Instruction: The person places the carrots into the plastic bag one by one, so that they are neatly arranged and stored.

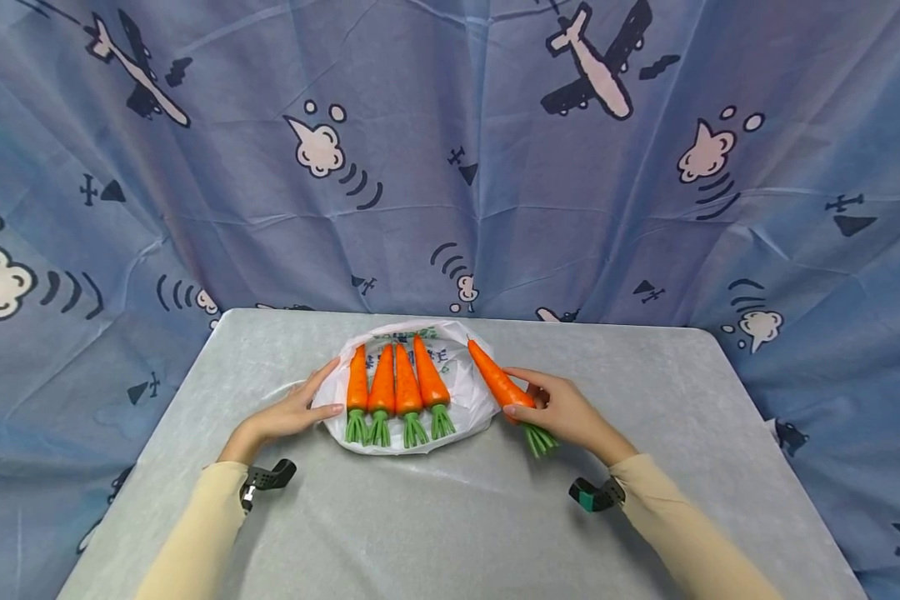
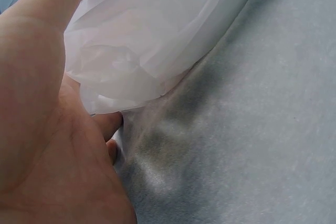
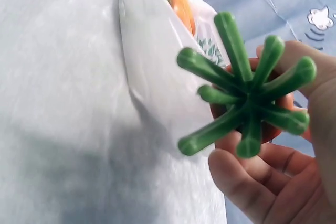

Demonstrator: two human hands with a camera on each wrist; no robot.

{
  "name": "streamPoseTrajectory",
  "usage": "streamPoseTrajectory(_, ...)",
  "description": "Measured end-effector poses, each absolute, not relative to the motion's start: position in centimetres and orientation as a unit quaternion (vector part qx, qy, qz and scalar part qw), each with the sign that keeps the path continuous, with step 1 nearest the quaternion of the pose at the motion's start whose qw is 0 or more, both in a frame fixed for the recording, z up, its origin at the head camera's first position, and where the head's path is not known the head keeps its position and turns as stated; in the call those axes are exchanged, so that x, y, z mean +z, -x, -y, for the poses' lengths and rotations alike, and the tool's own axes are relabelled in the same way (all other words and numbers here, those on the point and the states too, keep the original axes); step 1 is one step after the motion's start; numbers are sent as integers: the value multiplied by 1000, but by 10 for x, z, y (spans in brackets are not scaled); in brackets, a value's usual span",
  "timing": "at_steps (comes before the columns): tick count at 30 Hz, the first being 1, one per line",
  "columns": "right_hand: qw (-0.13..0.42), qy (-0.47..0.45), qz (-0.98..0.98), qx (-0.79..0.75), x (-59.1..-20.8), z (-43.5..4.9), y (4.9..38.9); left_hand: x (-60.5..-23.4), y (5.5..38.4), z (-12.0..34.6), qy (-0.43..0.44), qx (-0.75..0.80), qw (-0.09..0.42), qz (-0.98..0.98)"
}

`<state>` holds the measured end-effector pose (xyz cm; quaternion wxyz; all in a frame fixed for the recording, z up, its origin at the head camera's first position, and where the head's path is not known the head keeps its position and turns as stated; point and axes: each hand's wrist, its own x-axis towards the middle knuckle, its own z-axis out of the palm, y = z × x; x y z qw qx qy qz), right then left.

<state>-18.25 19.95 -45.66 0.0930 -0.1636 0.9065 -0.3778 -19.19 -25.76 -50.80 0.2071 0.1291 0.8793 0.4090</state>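
My right hand (image 1: 566, 408) pinches an orange carrot (image 1: 492, 372) near its thick end, with thumb and fingers on either side. The carrot slants, its thin tip toward the back left and its green stalks (image 3: 249, 98) toward the right wrist camera. In the head view, several more carrots (image 1: 383, 383) lie side by side on a white plastic bag (image 1: 468, 408), tips pointing away. At the bag's left edge rests my left hand (image 1: 291, 412), thumb and fingers spread apart. The left wrist view shows the bag's side (image 2: 136, 51) against this hand; some fingertips are hidden behind it.
A pale grey cloth covers the table (image 1: 420, 533). Behind it hangs a blue curtain (image 1: 420, 208) printed with planes and clouds. Each wrist wears a dark strap, such as the left strap (image 1: 270, 475). The bag has printed green and blue marks.
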Motion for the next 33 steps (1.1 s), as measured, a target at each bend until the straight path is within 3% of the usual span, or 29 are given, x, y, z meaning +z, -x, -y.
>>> streamPoseTrajectory(12,121,185,-909,-355,-444,-160,197,-507,192,257,-127,415,211,-876)
streamPoseTrajectory(25,170,142,-918,-329,-438,-125,220,-508,192,257,-131,412,208,-877)
streamPoseTrajectory(33,166,128,-919,-334,-444,-114,230,-509,191,258,-127,408,205,-881)
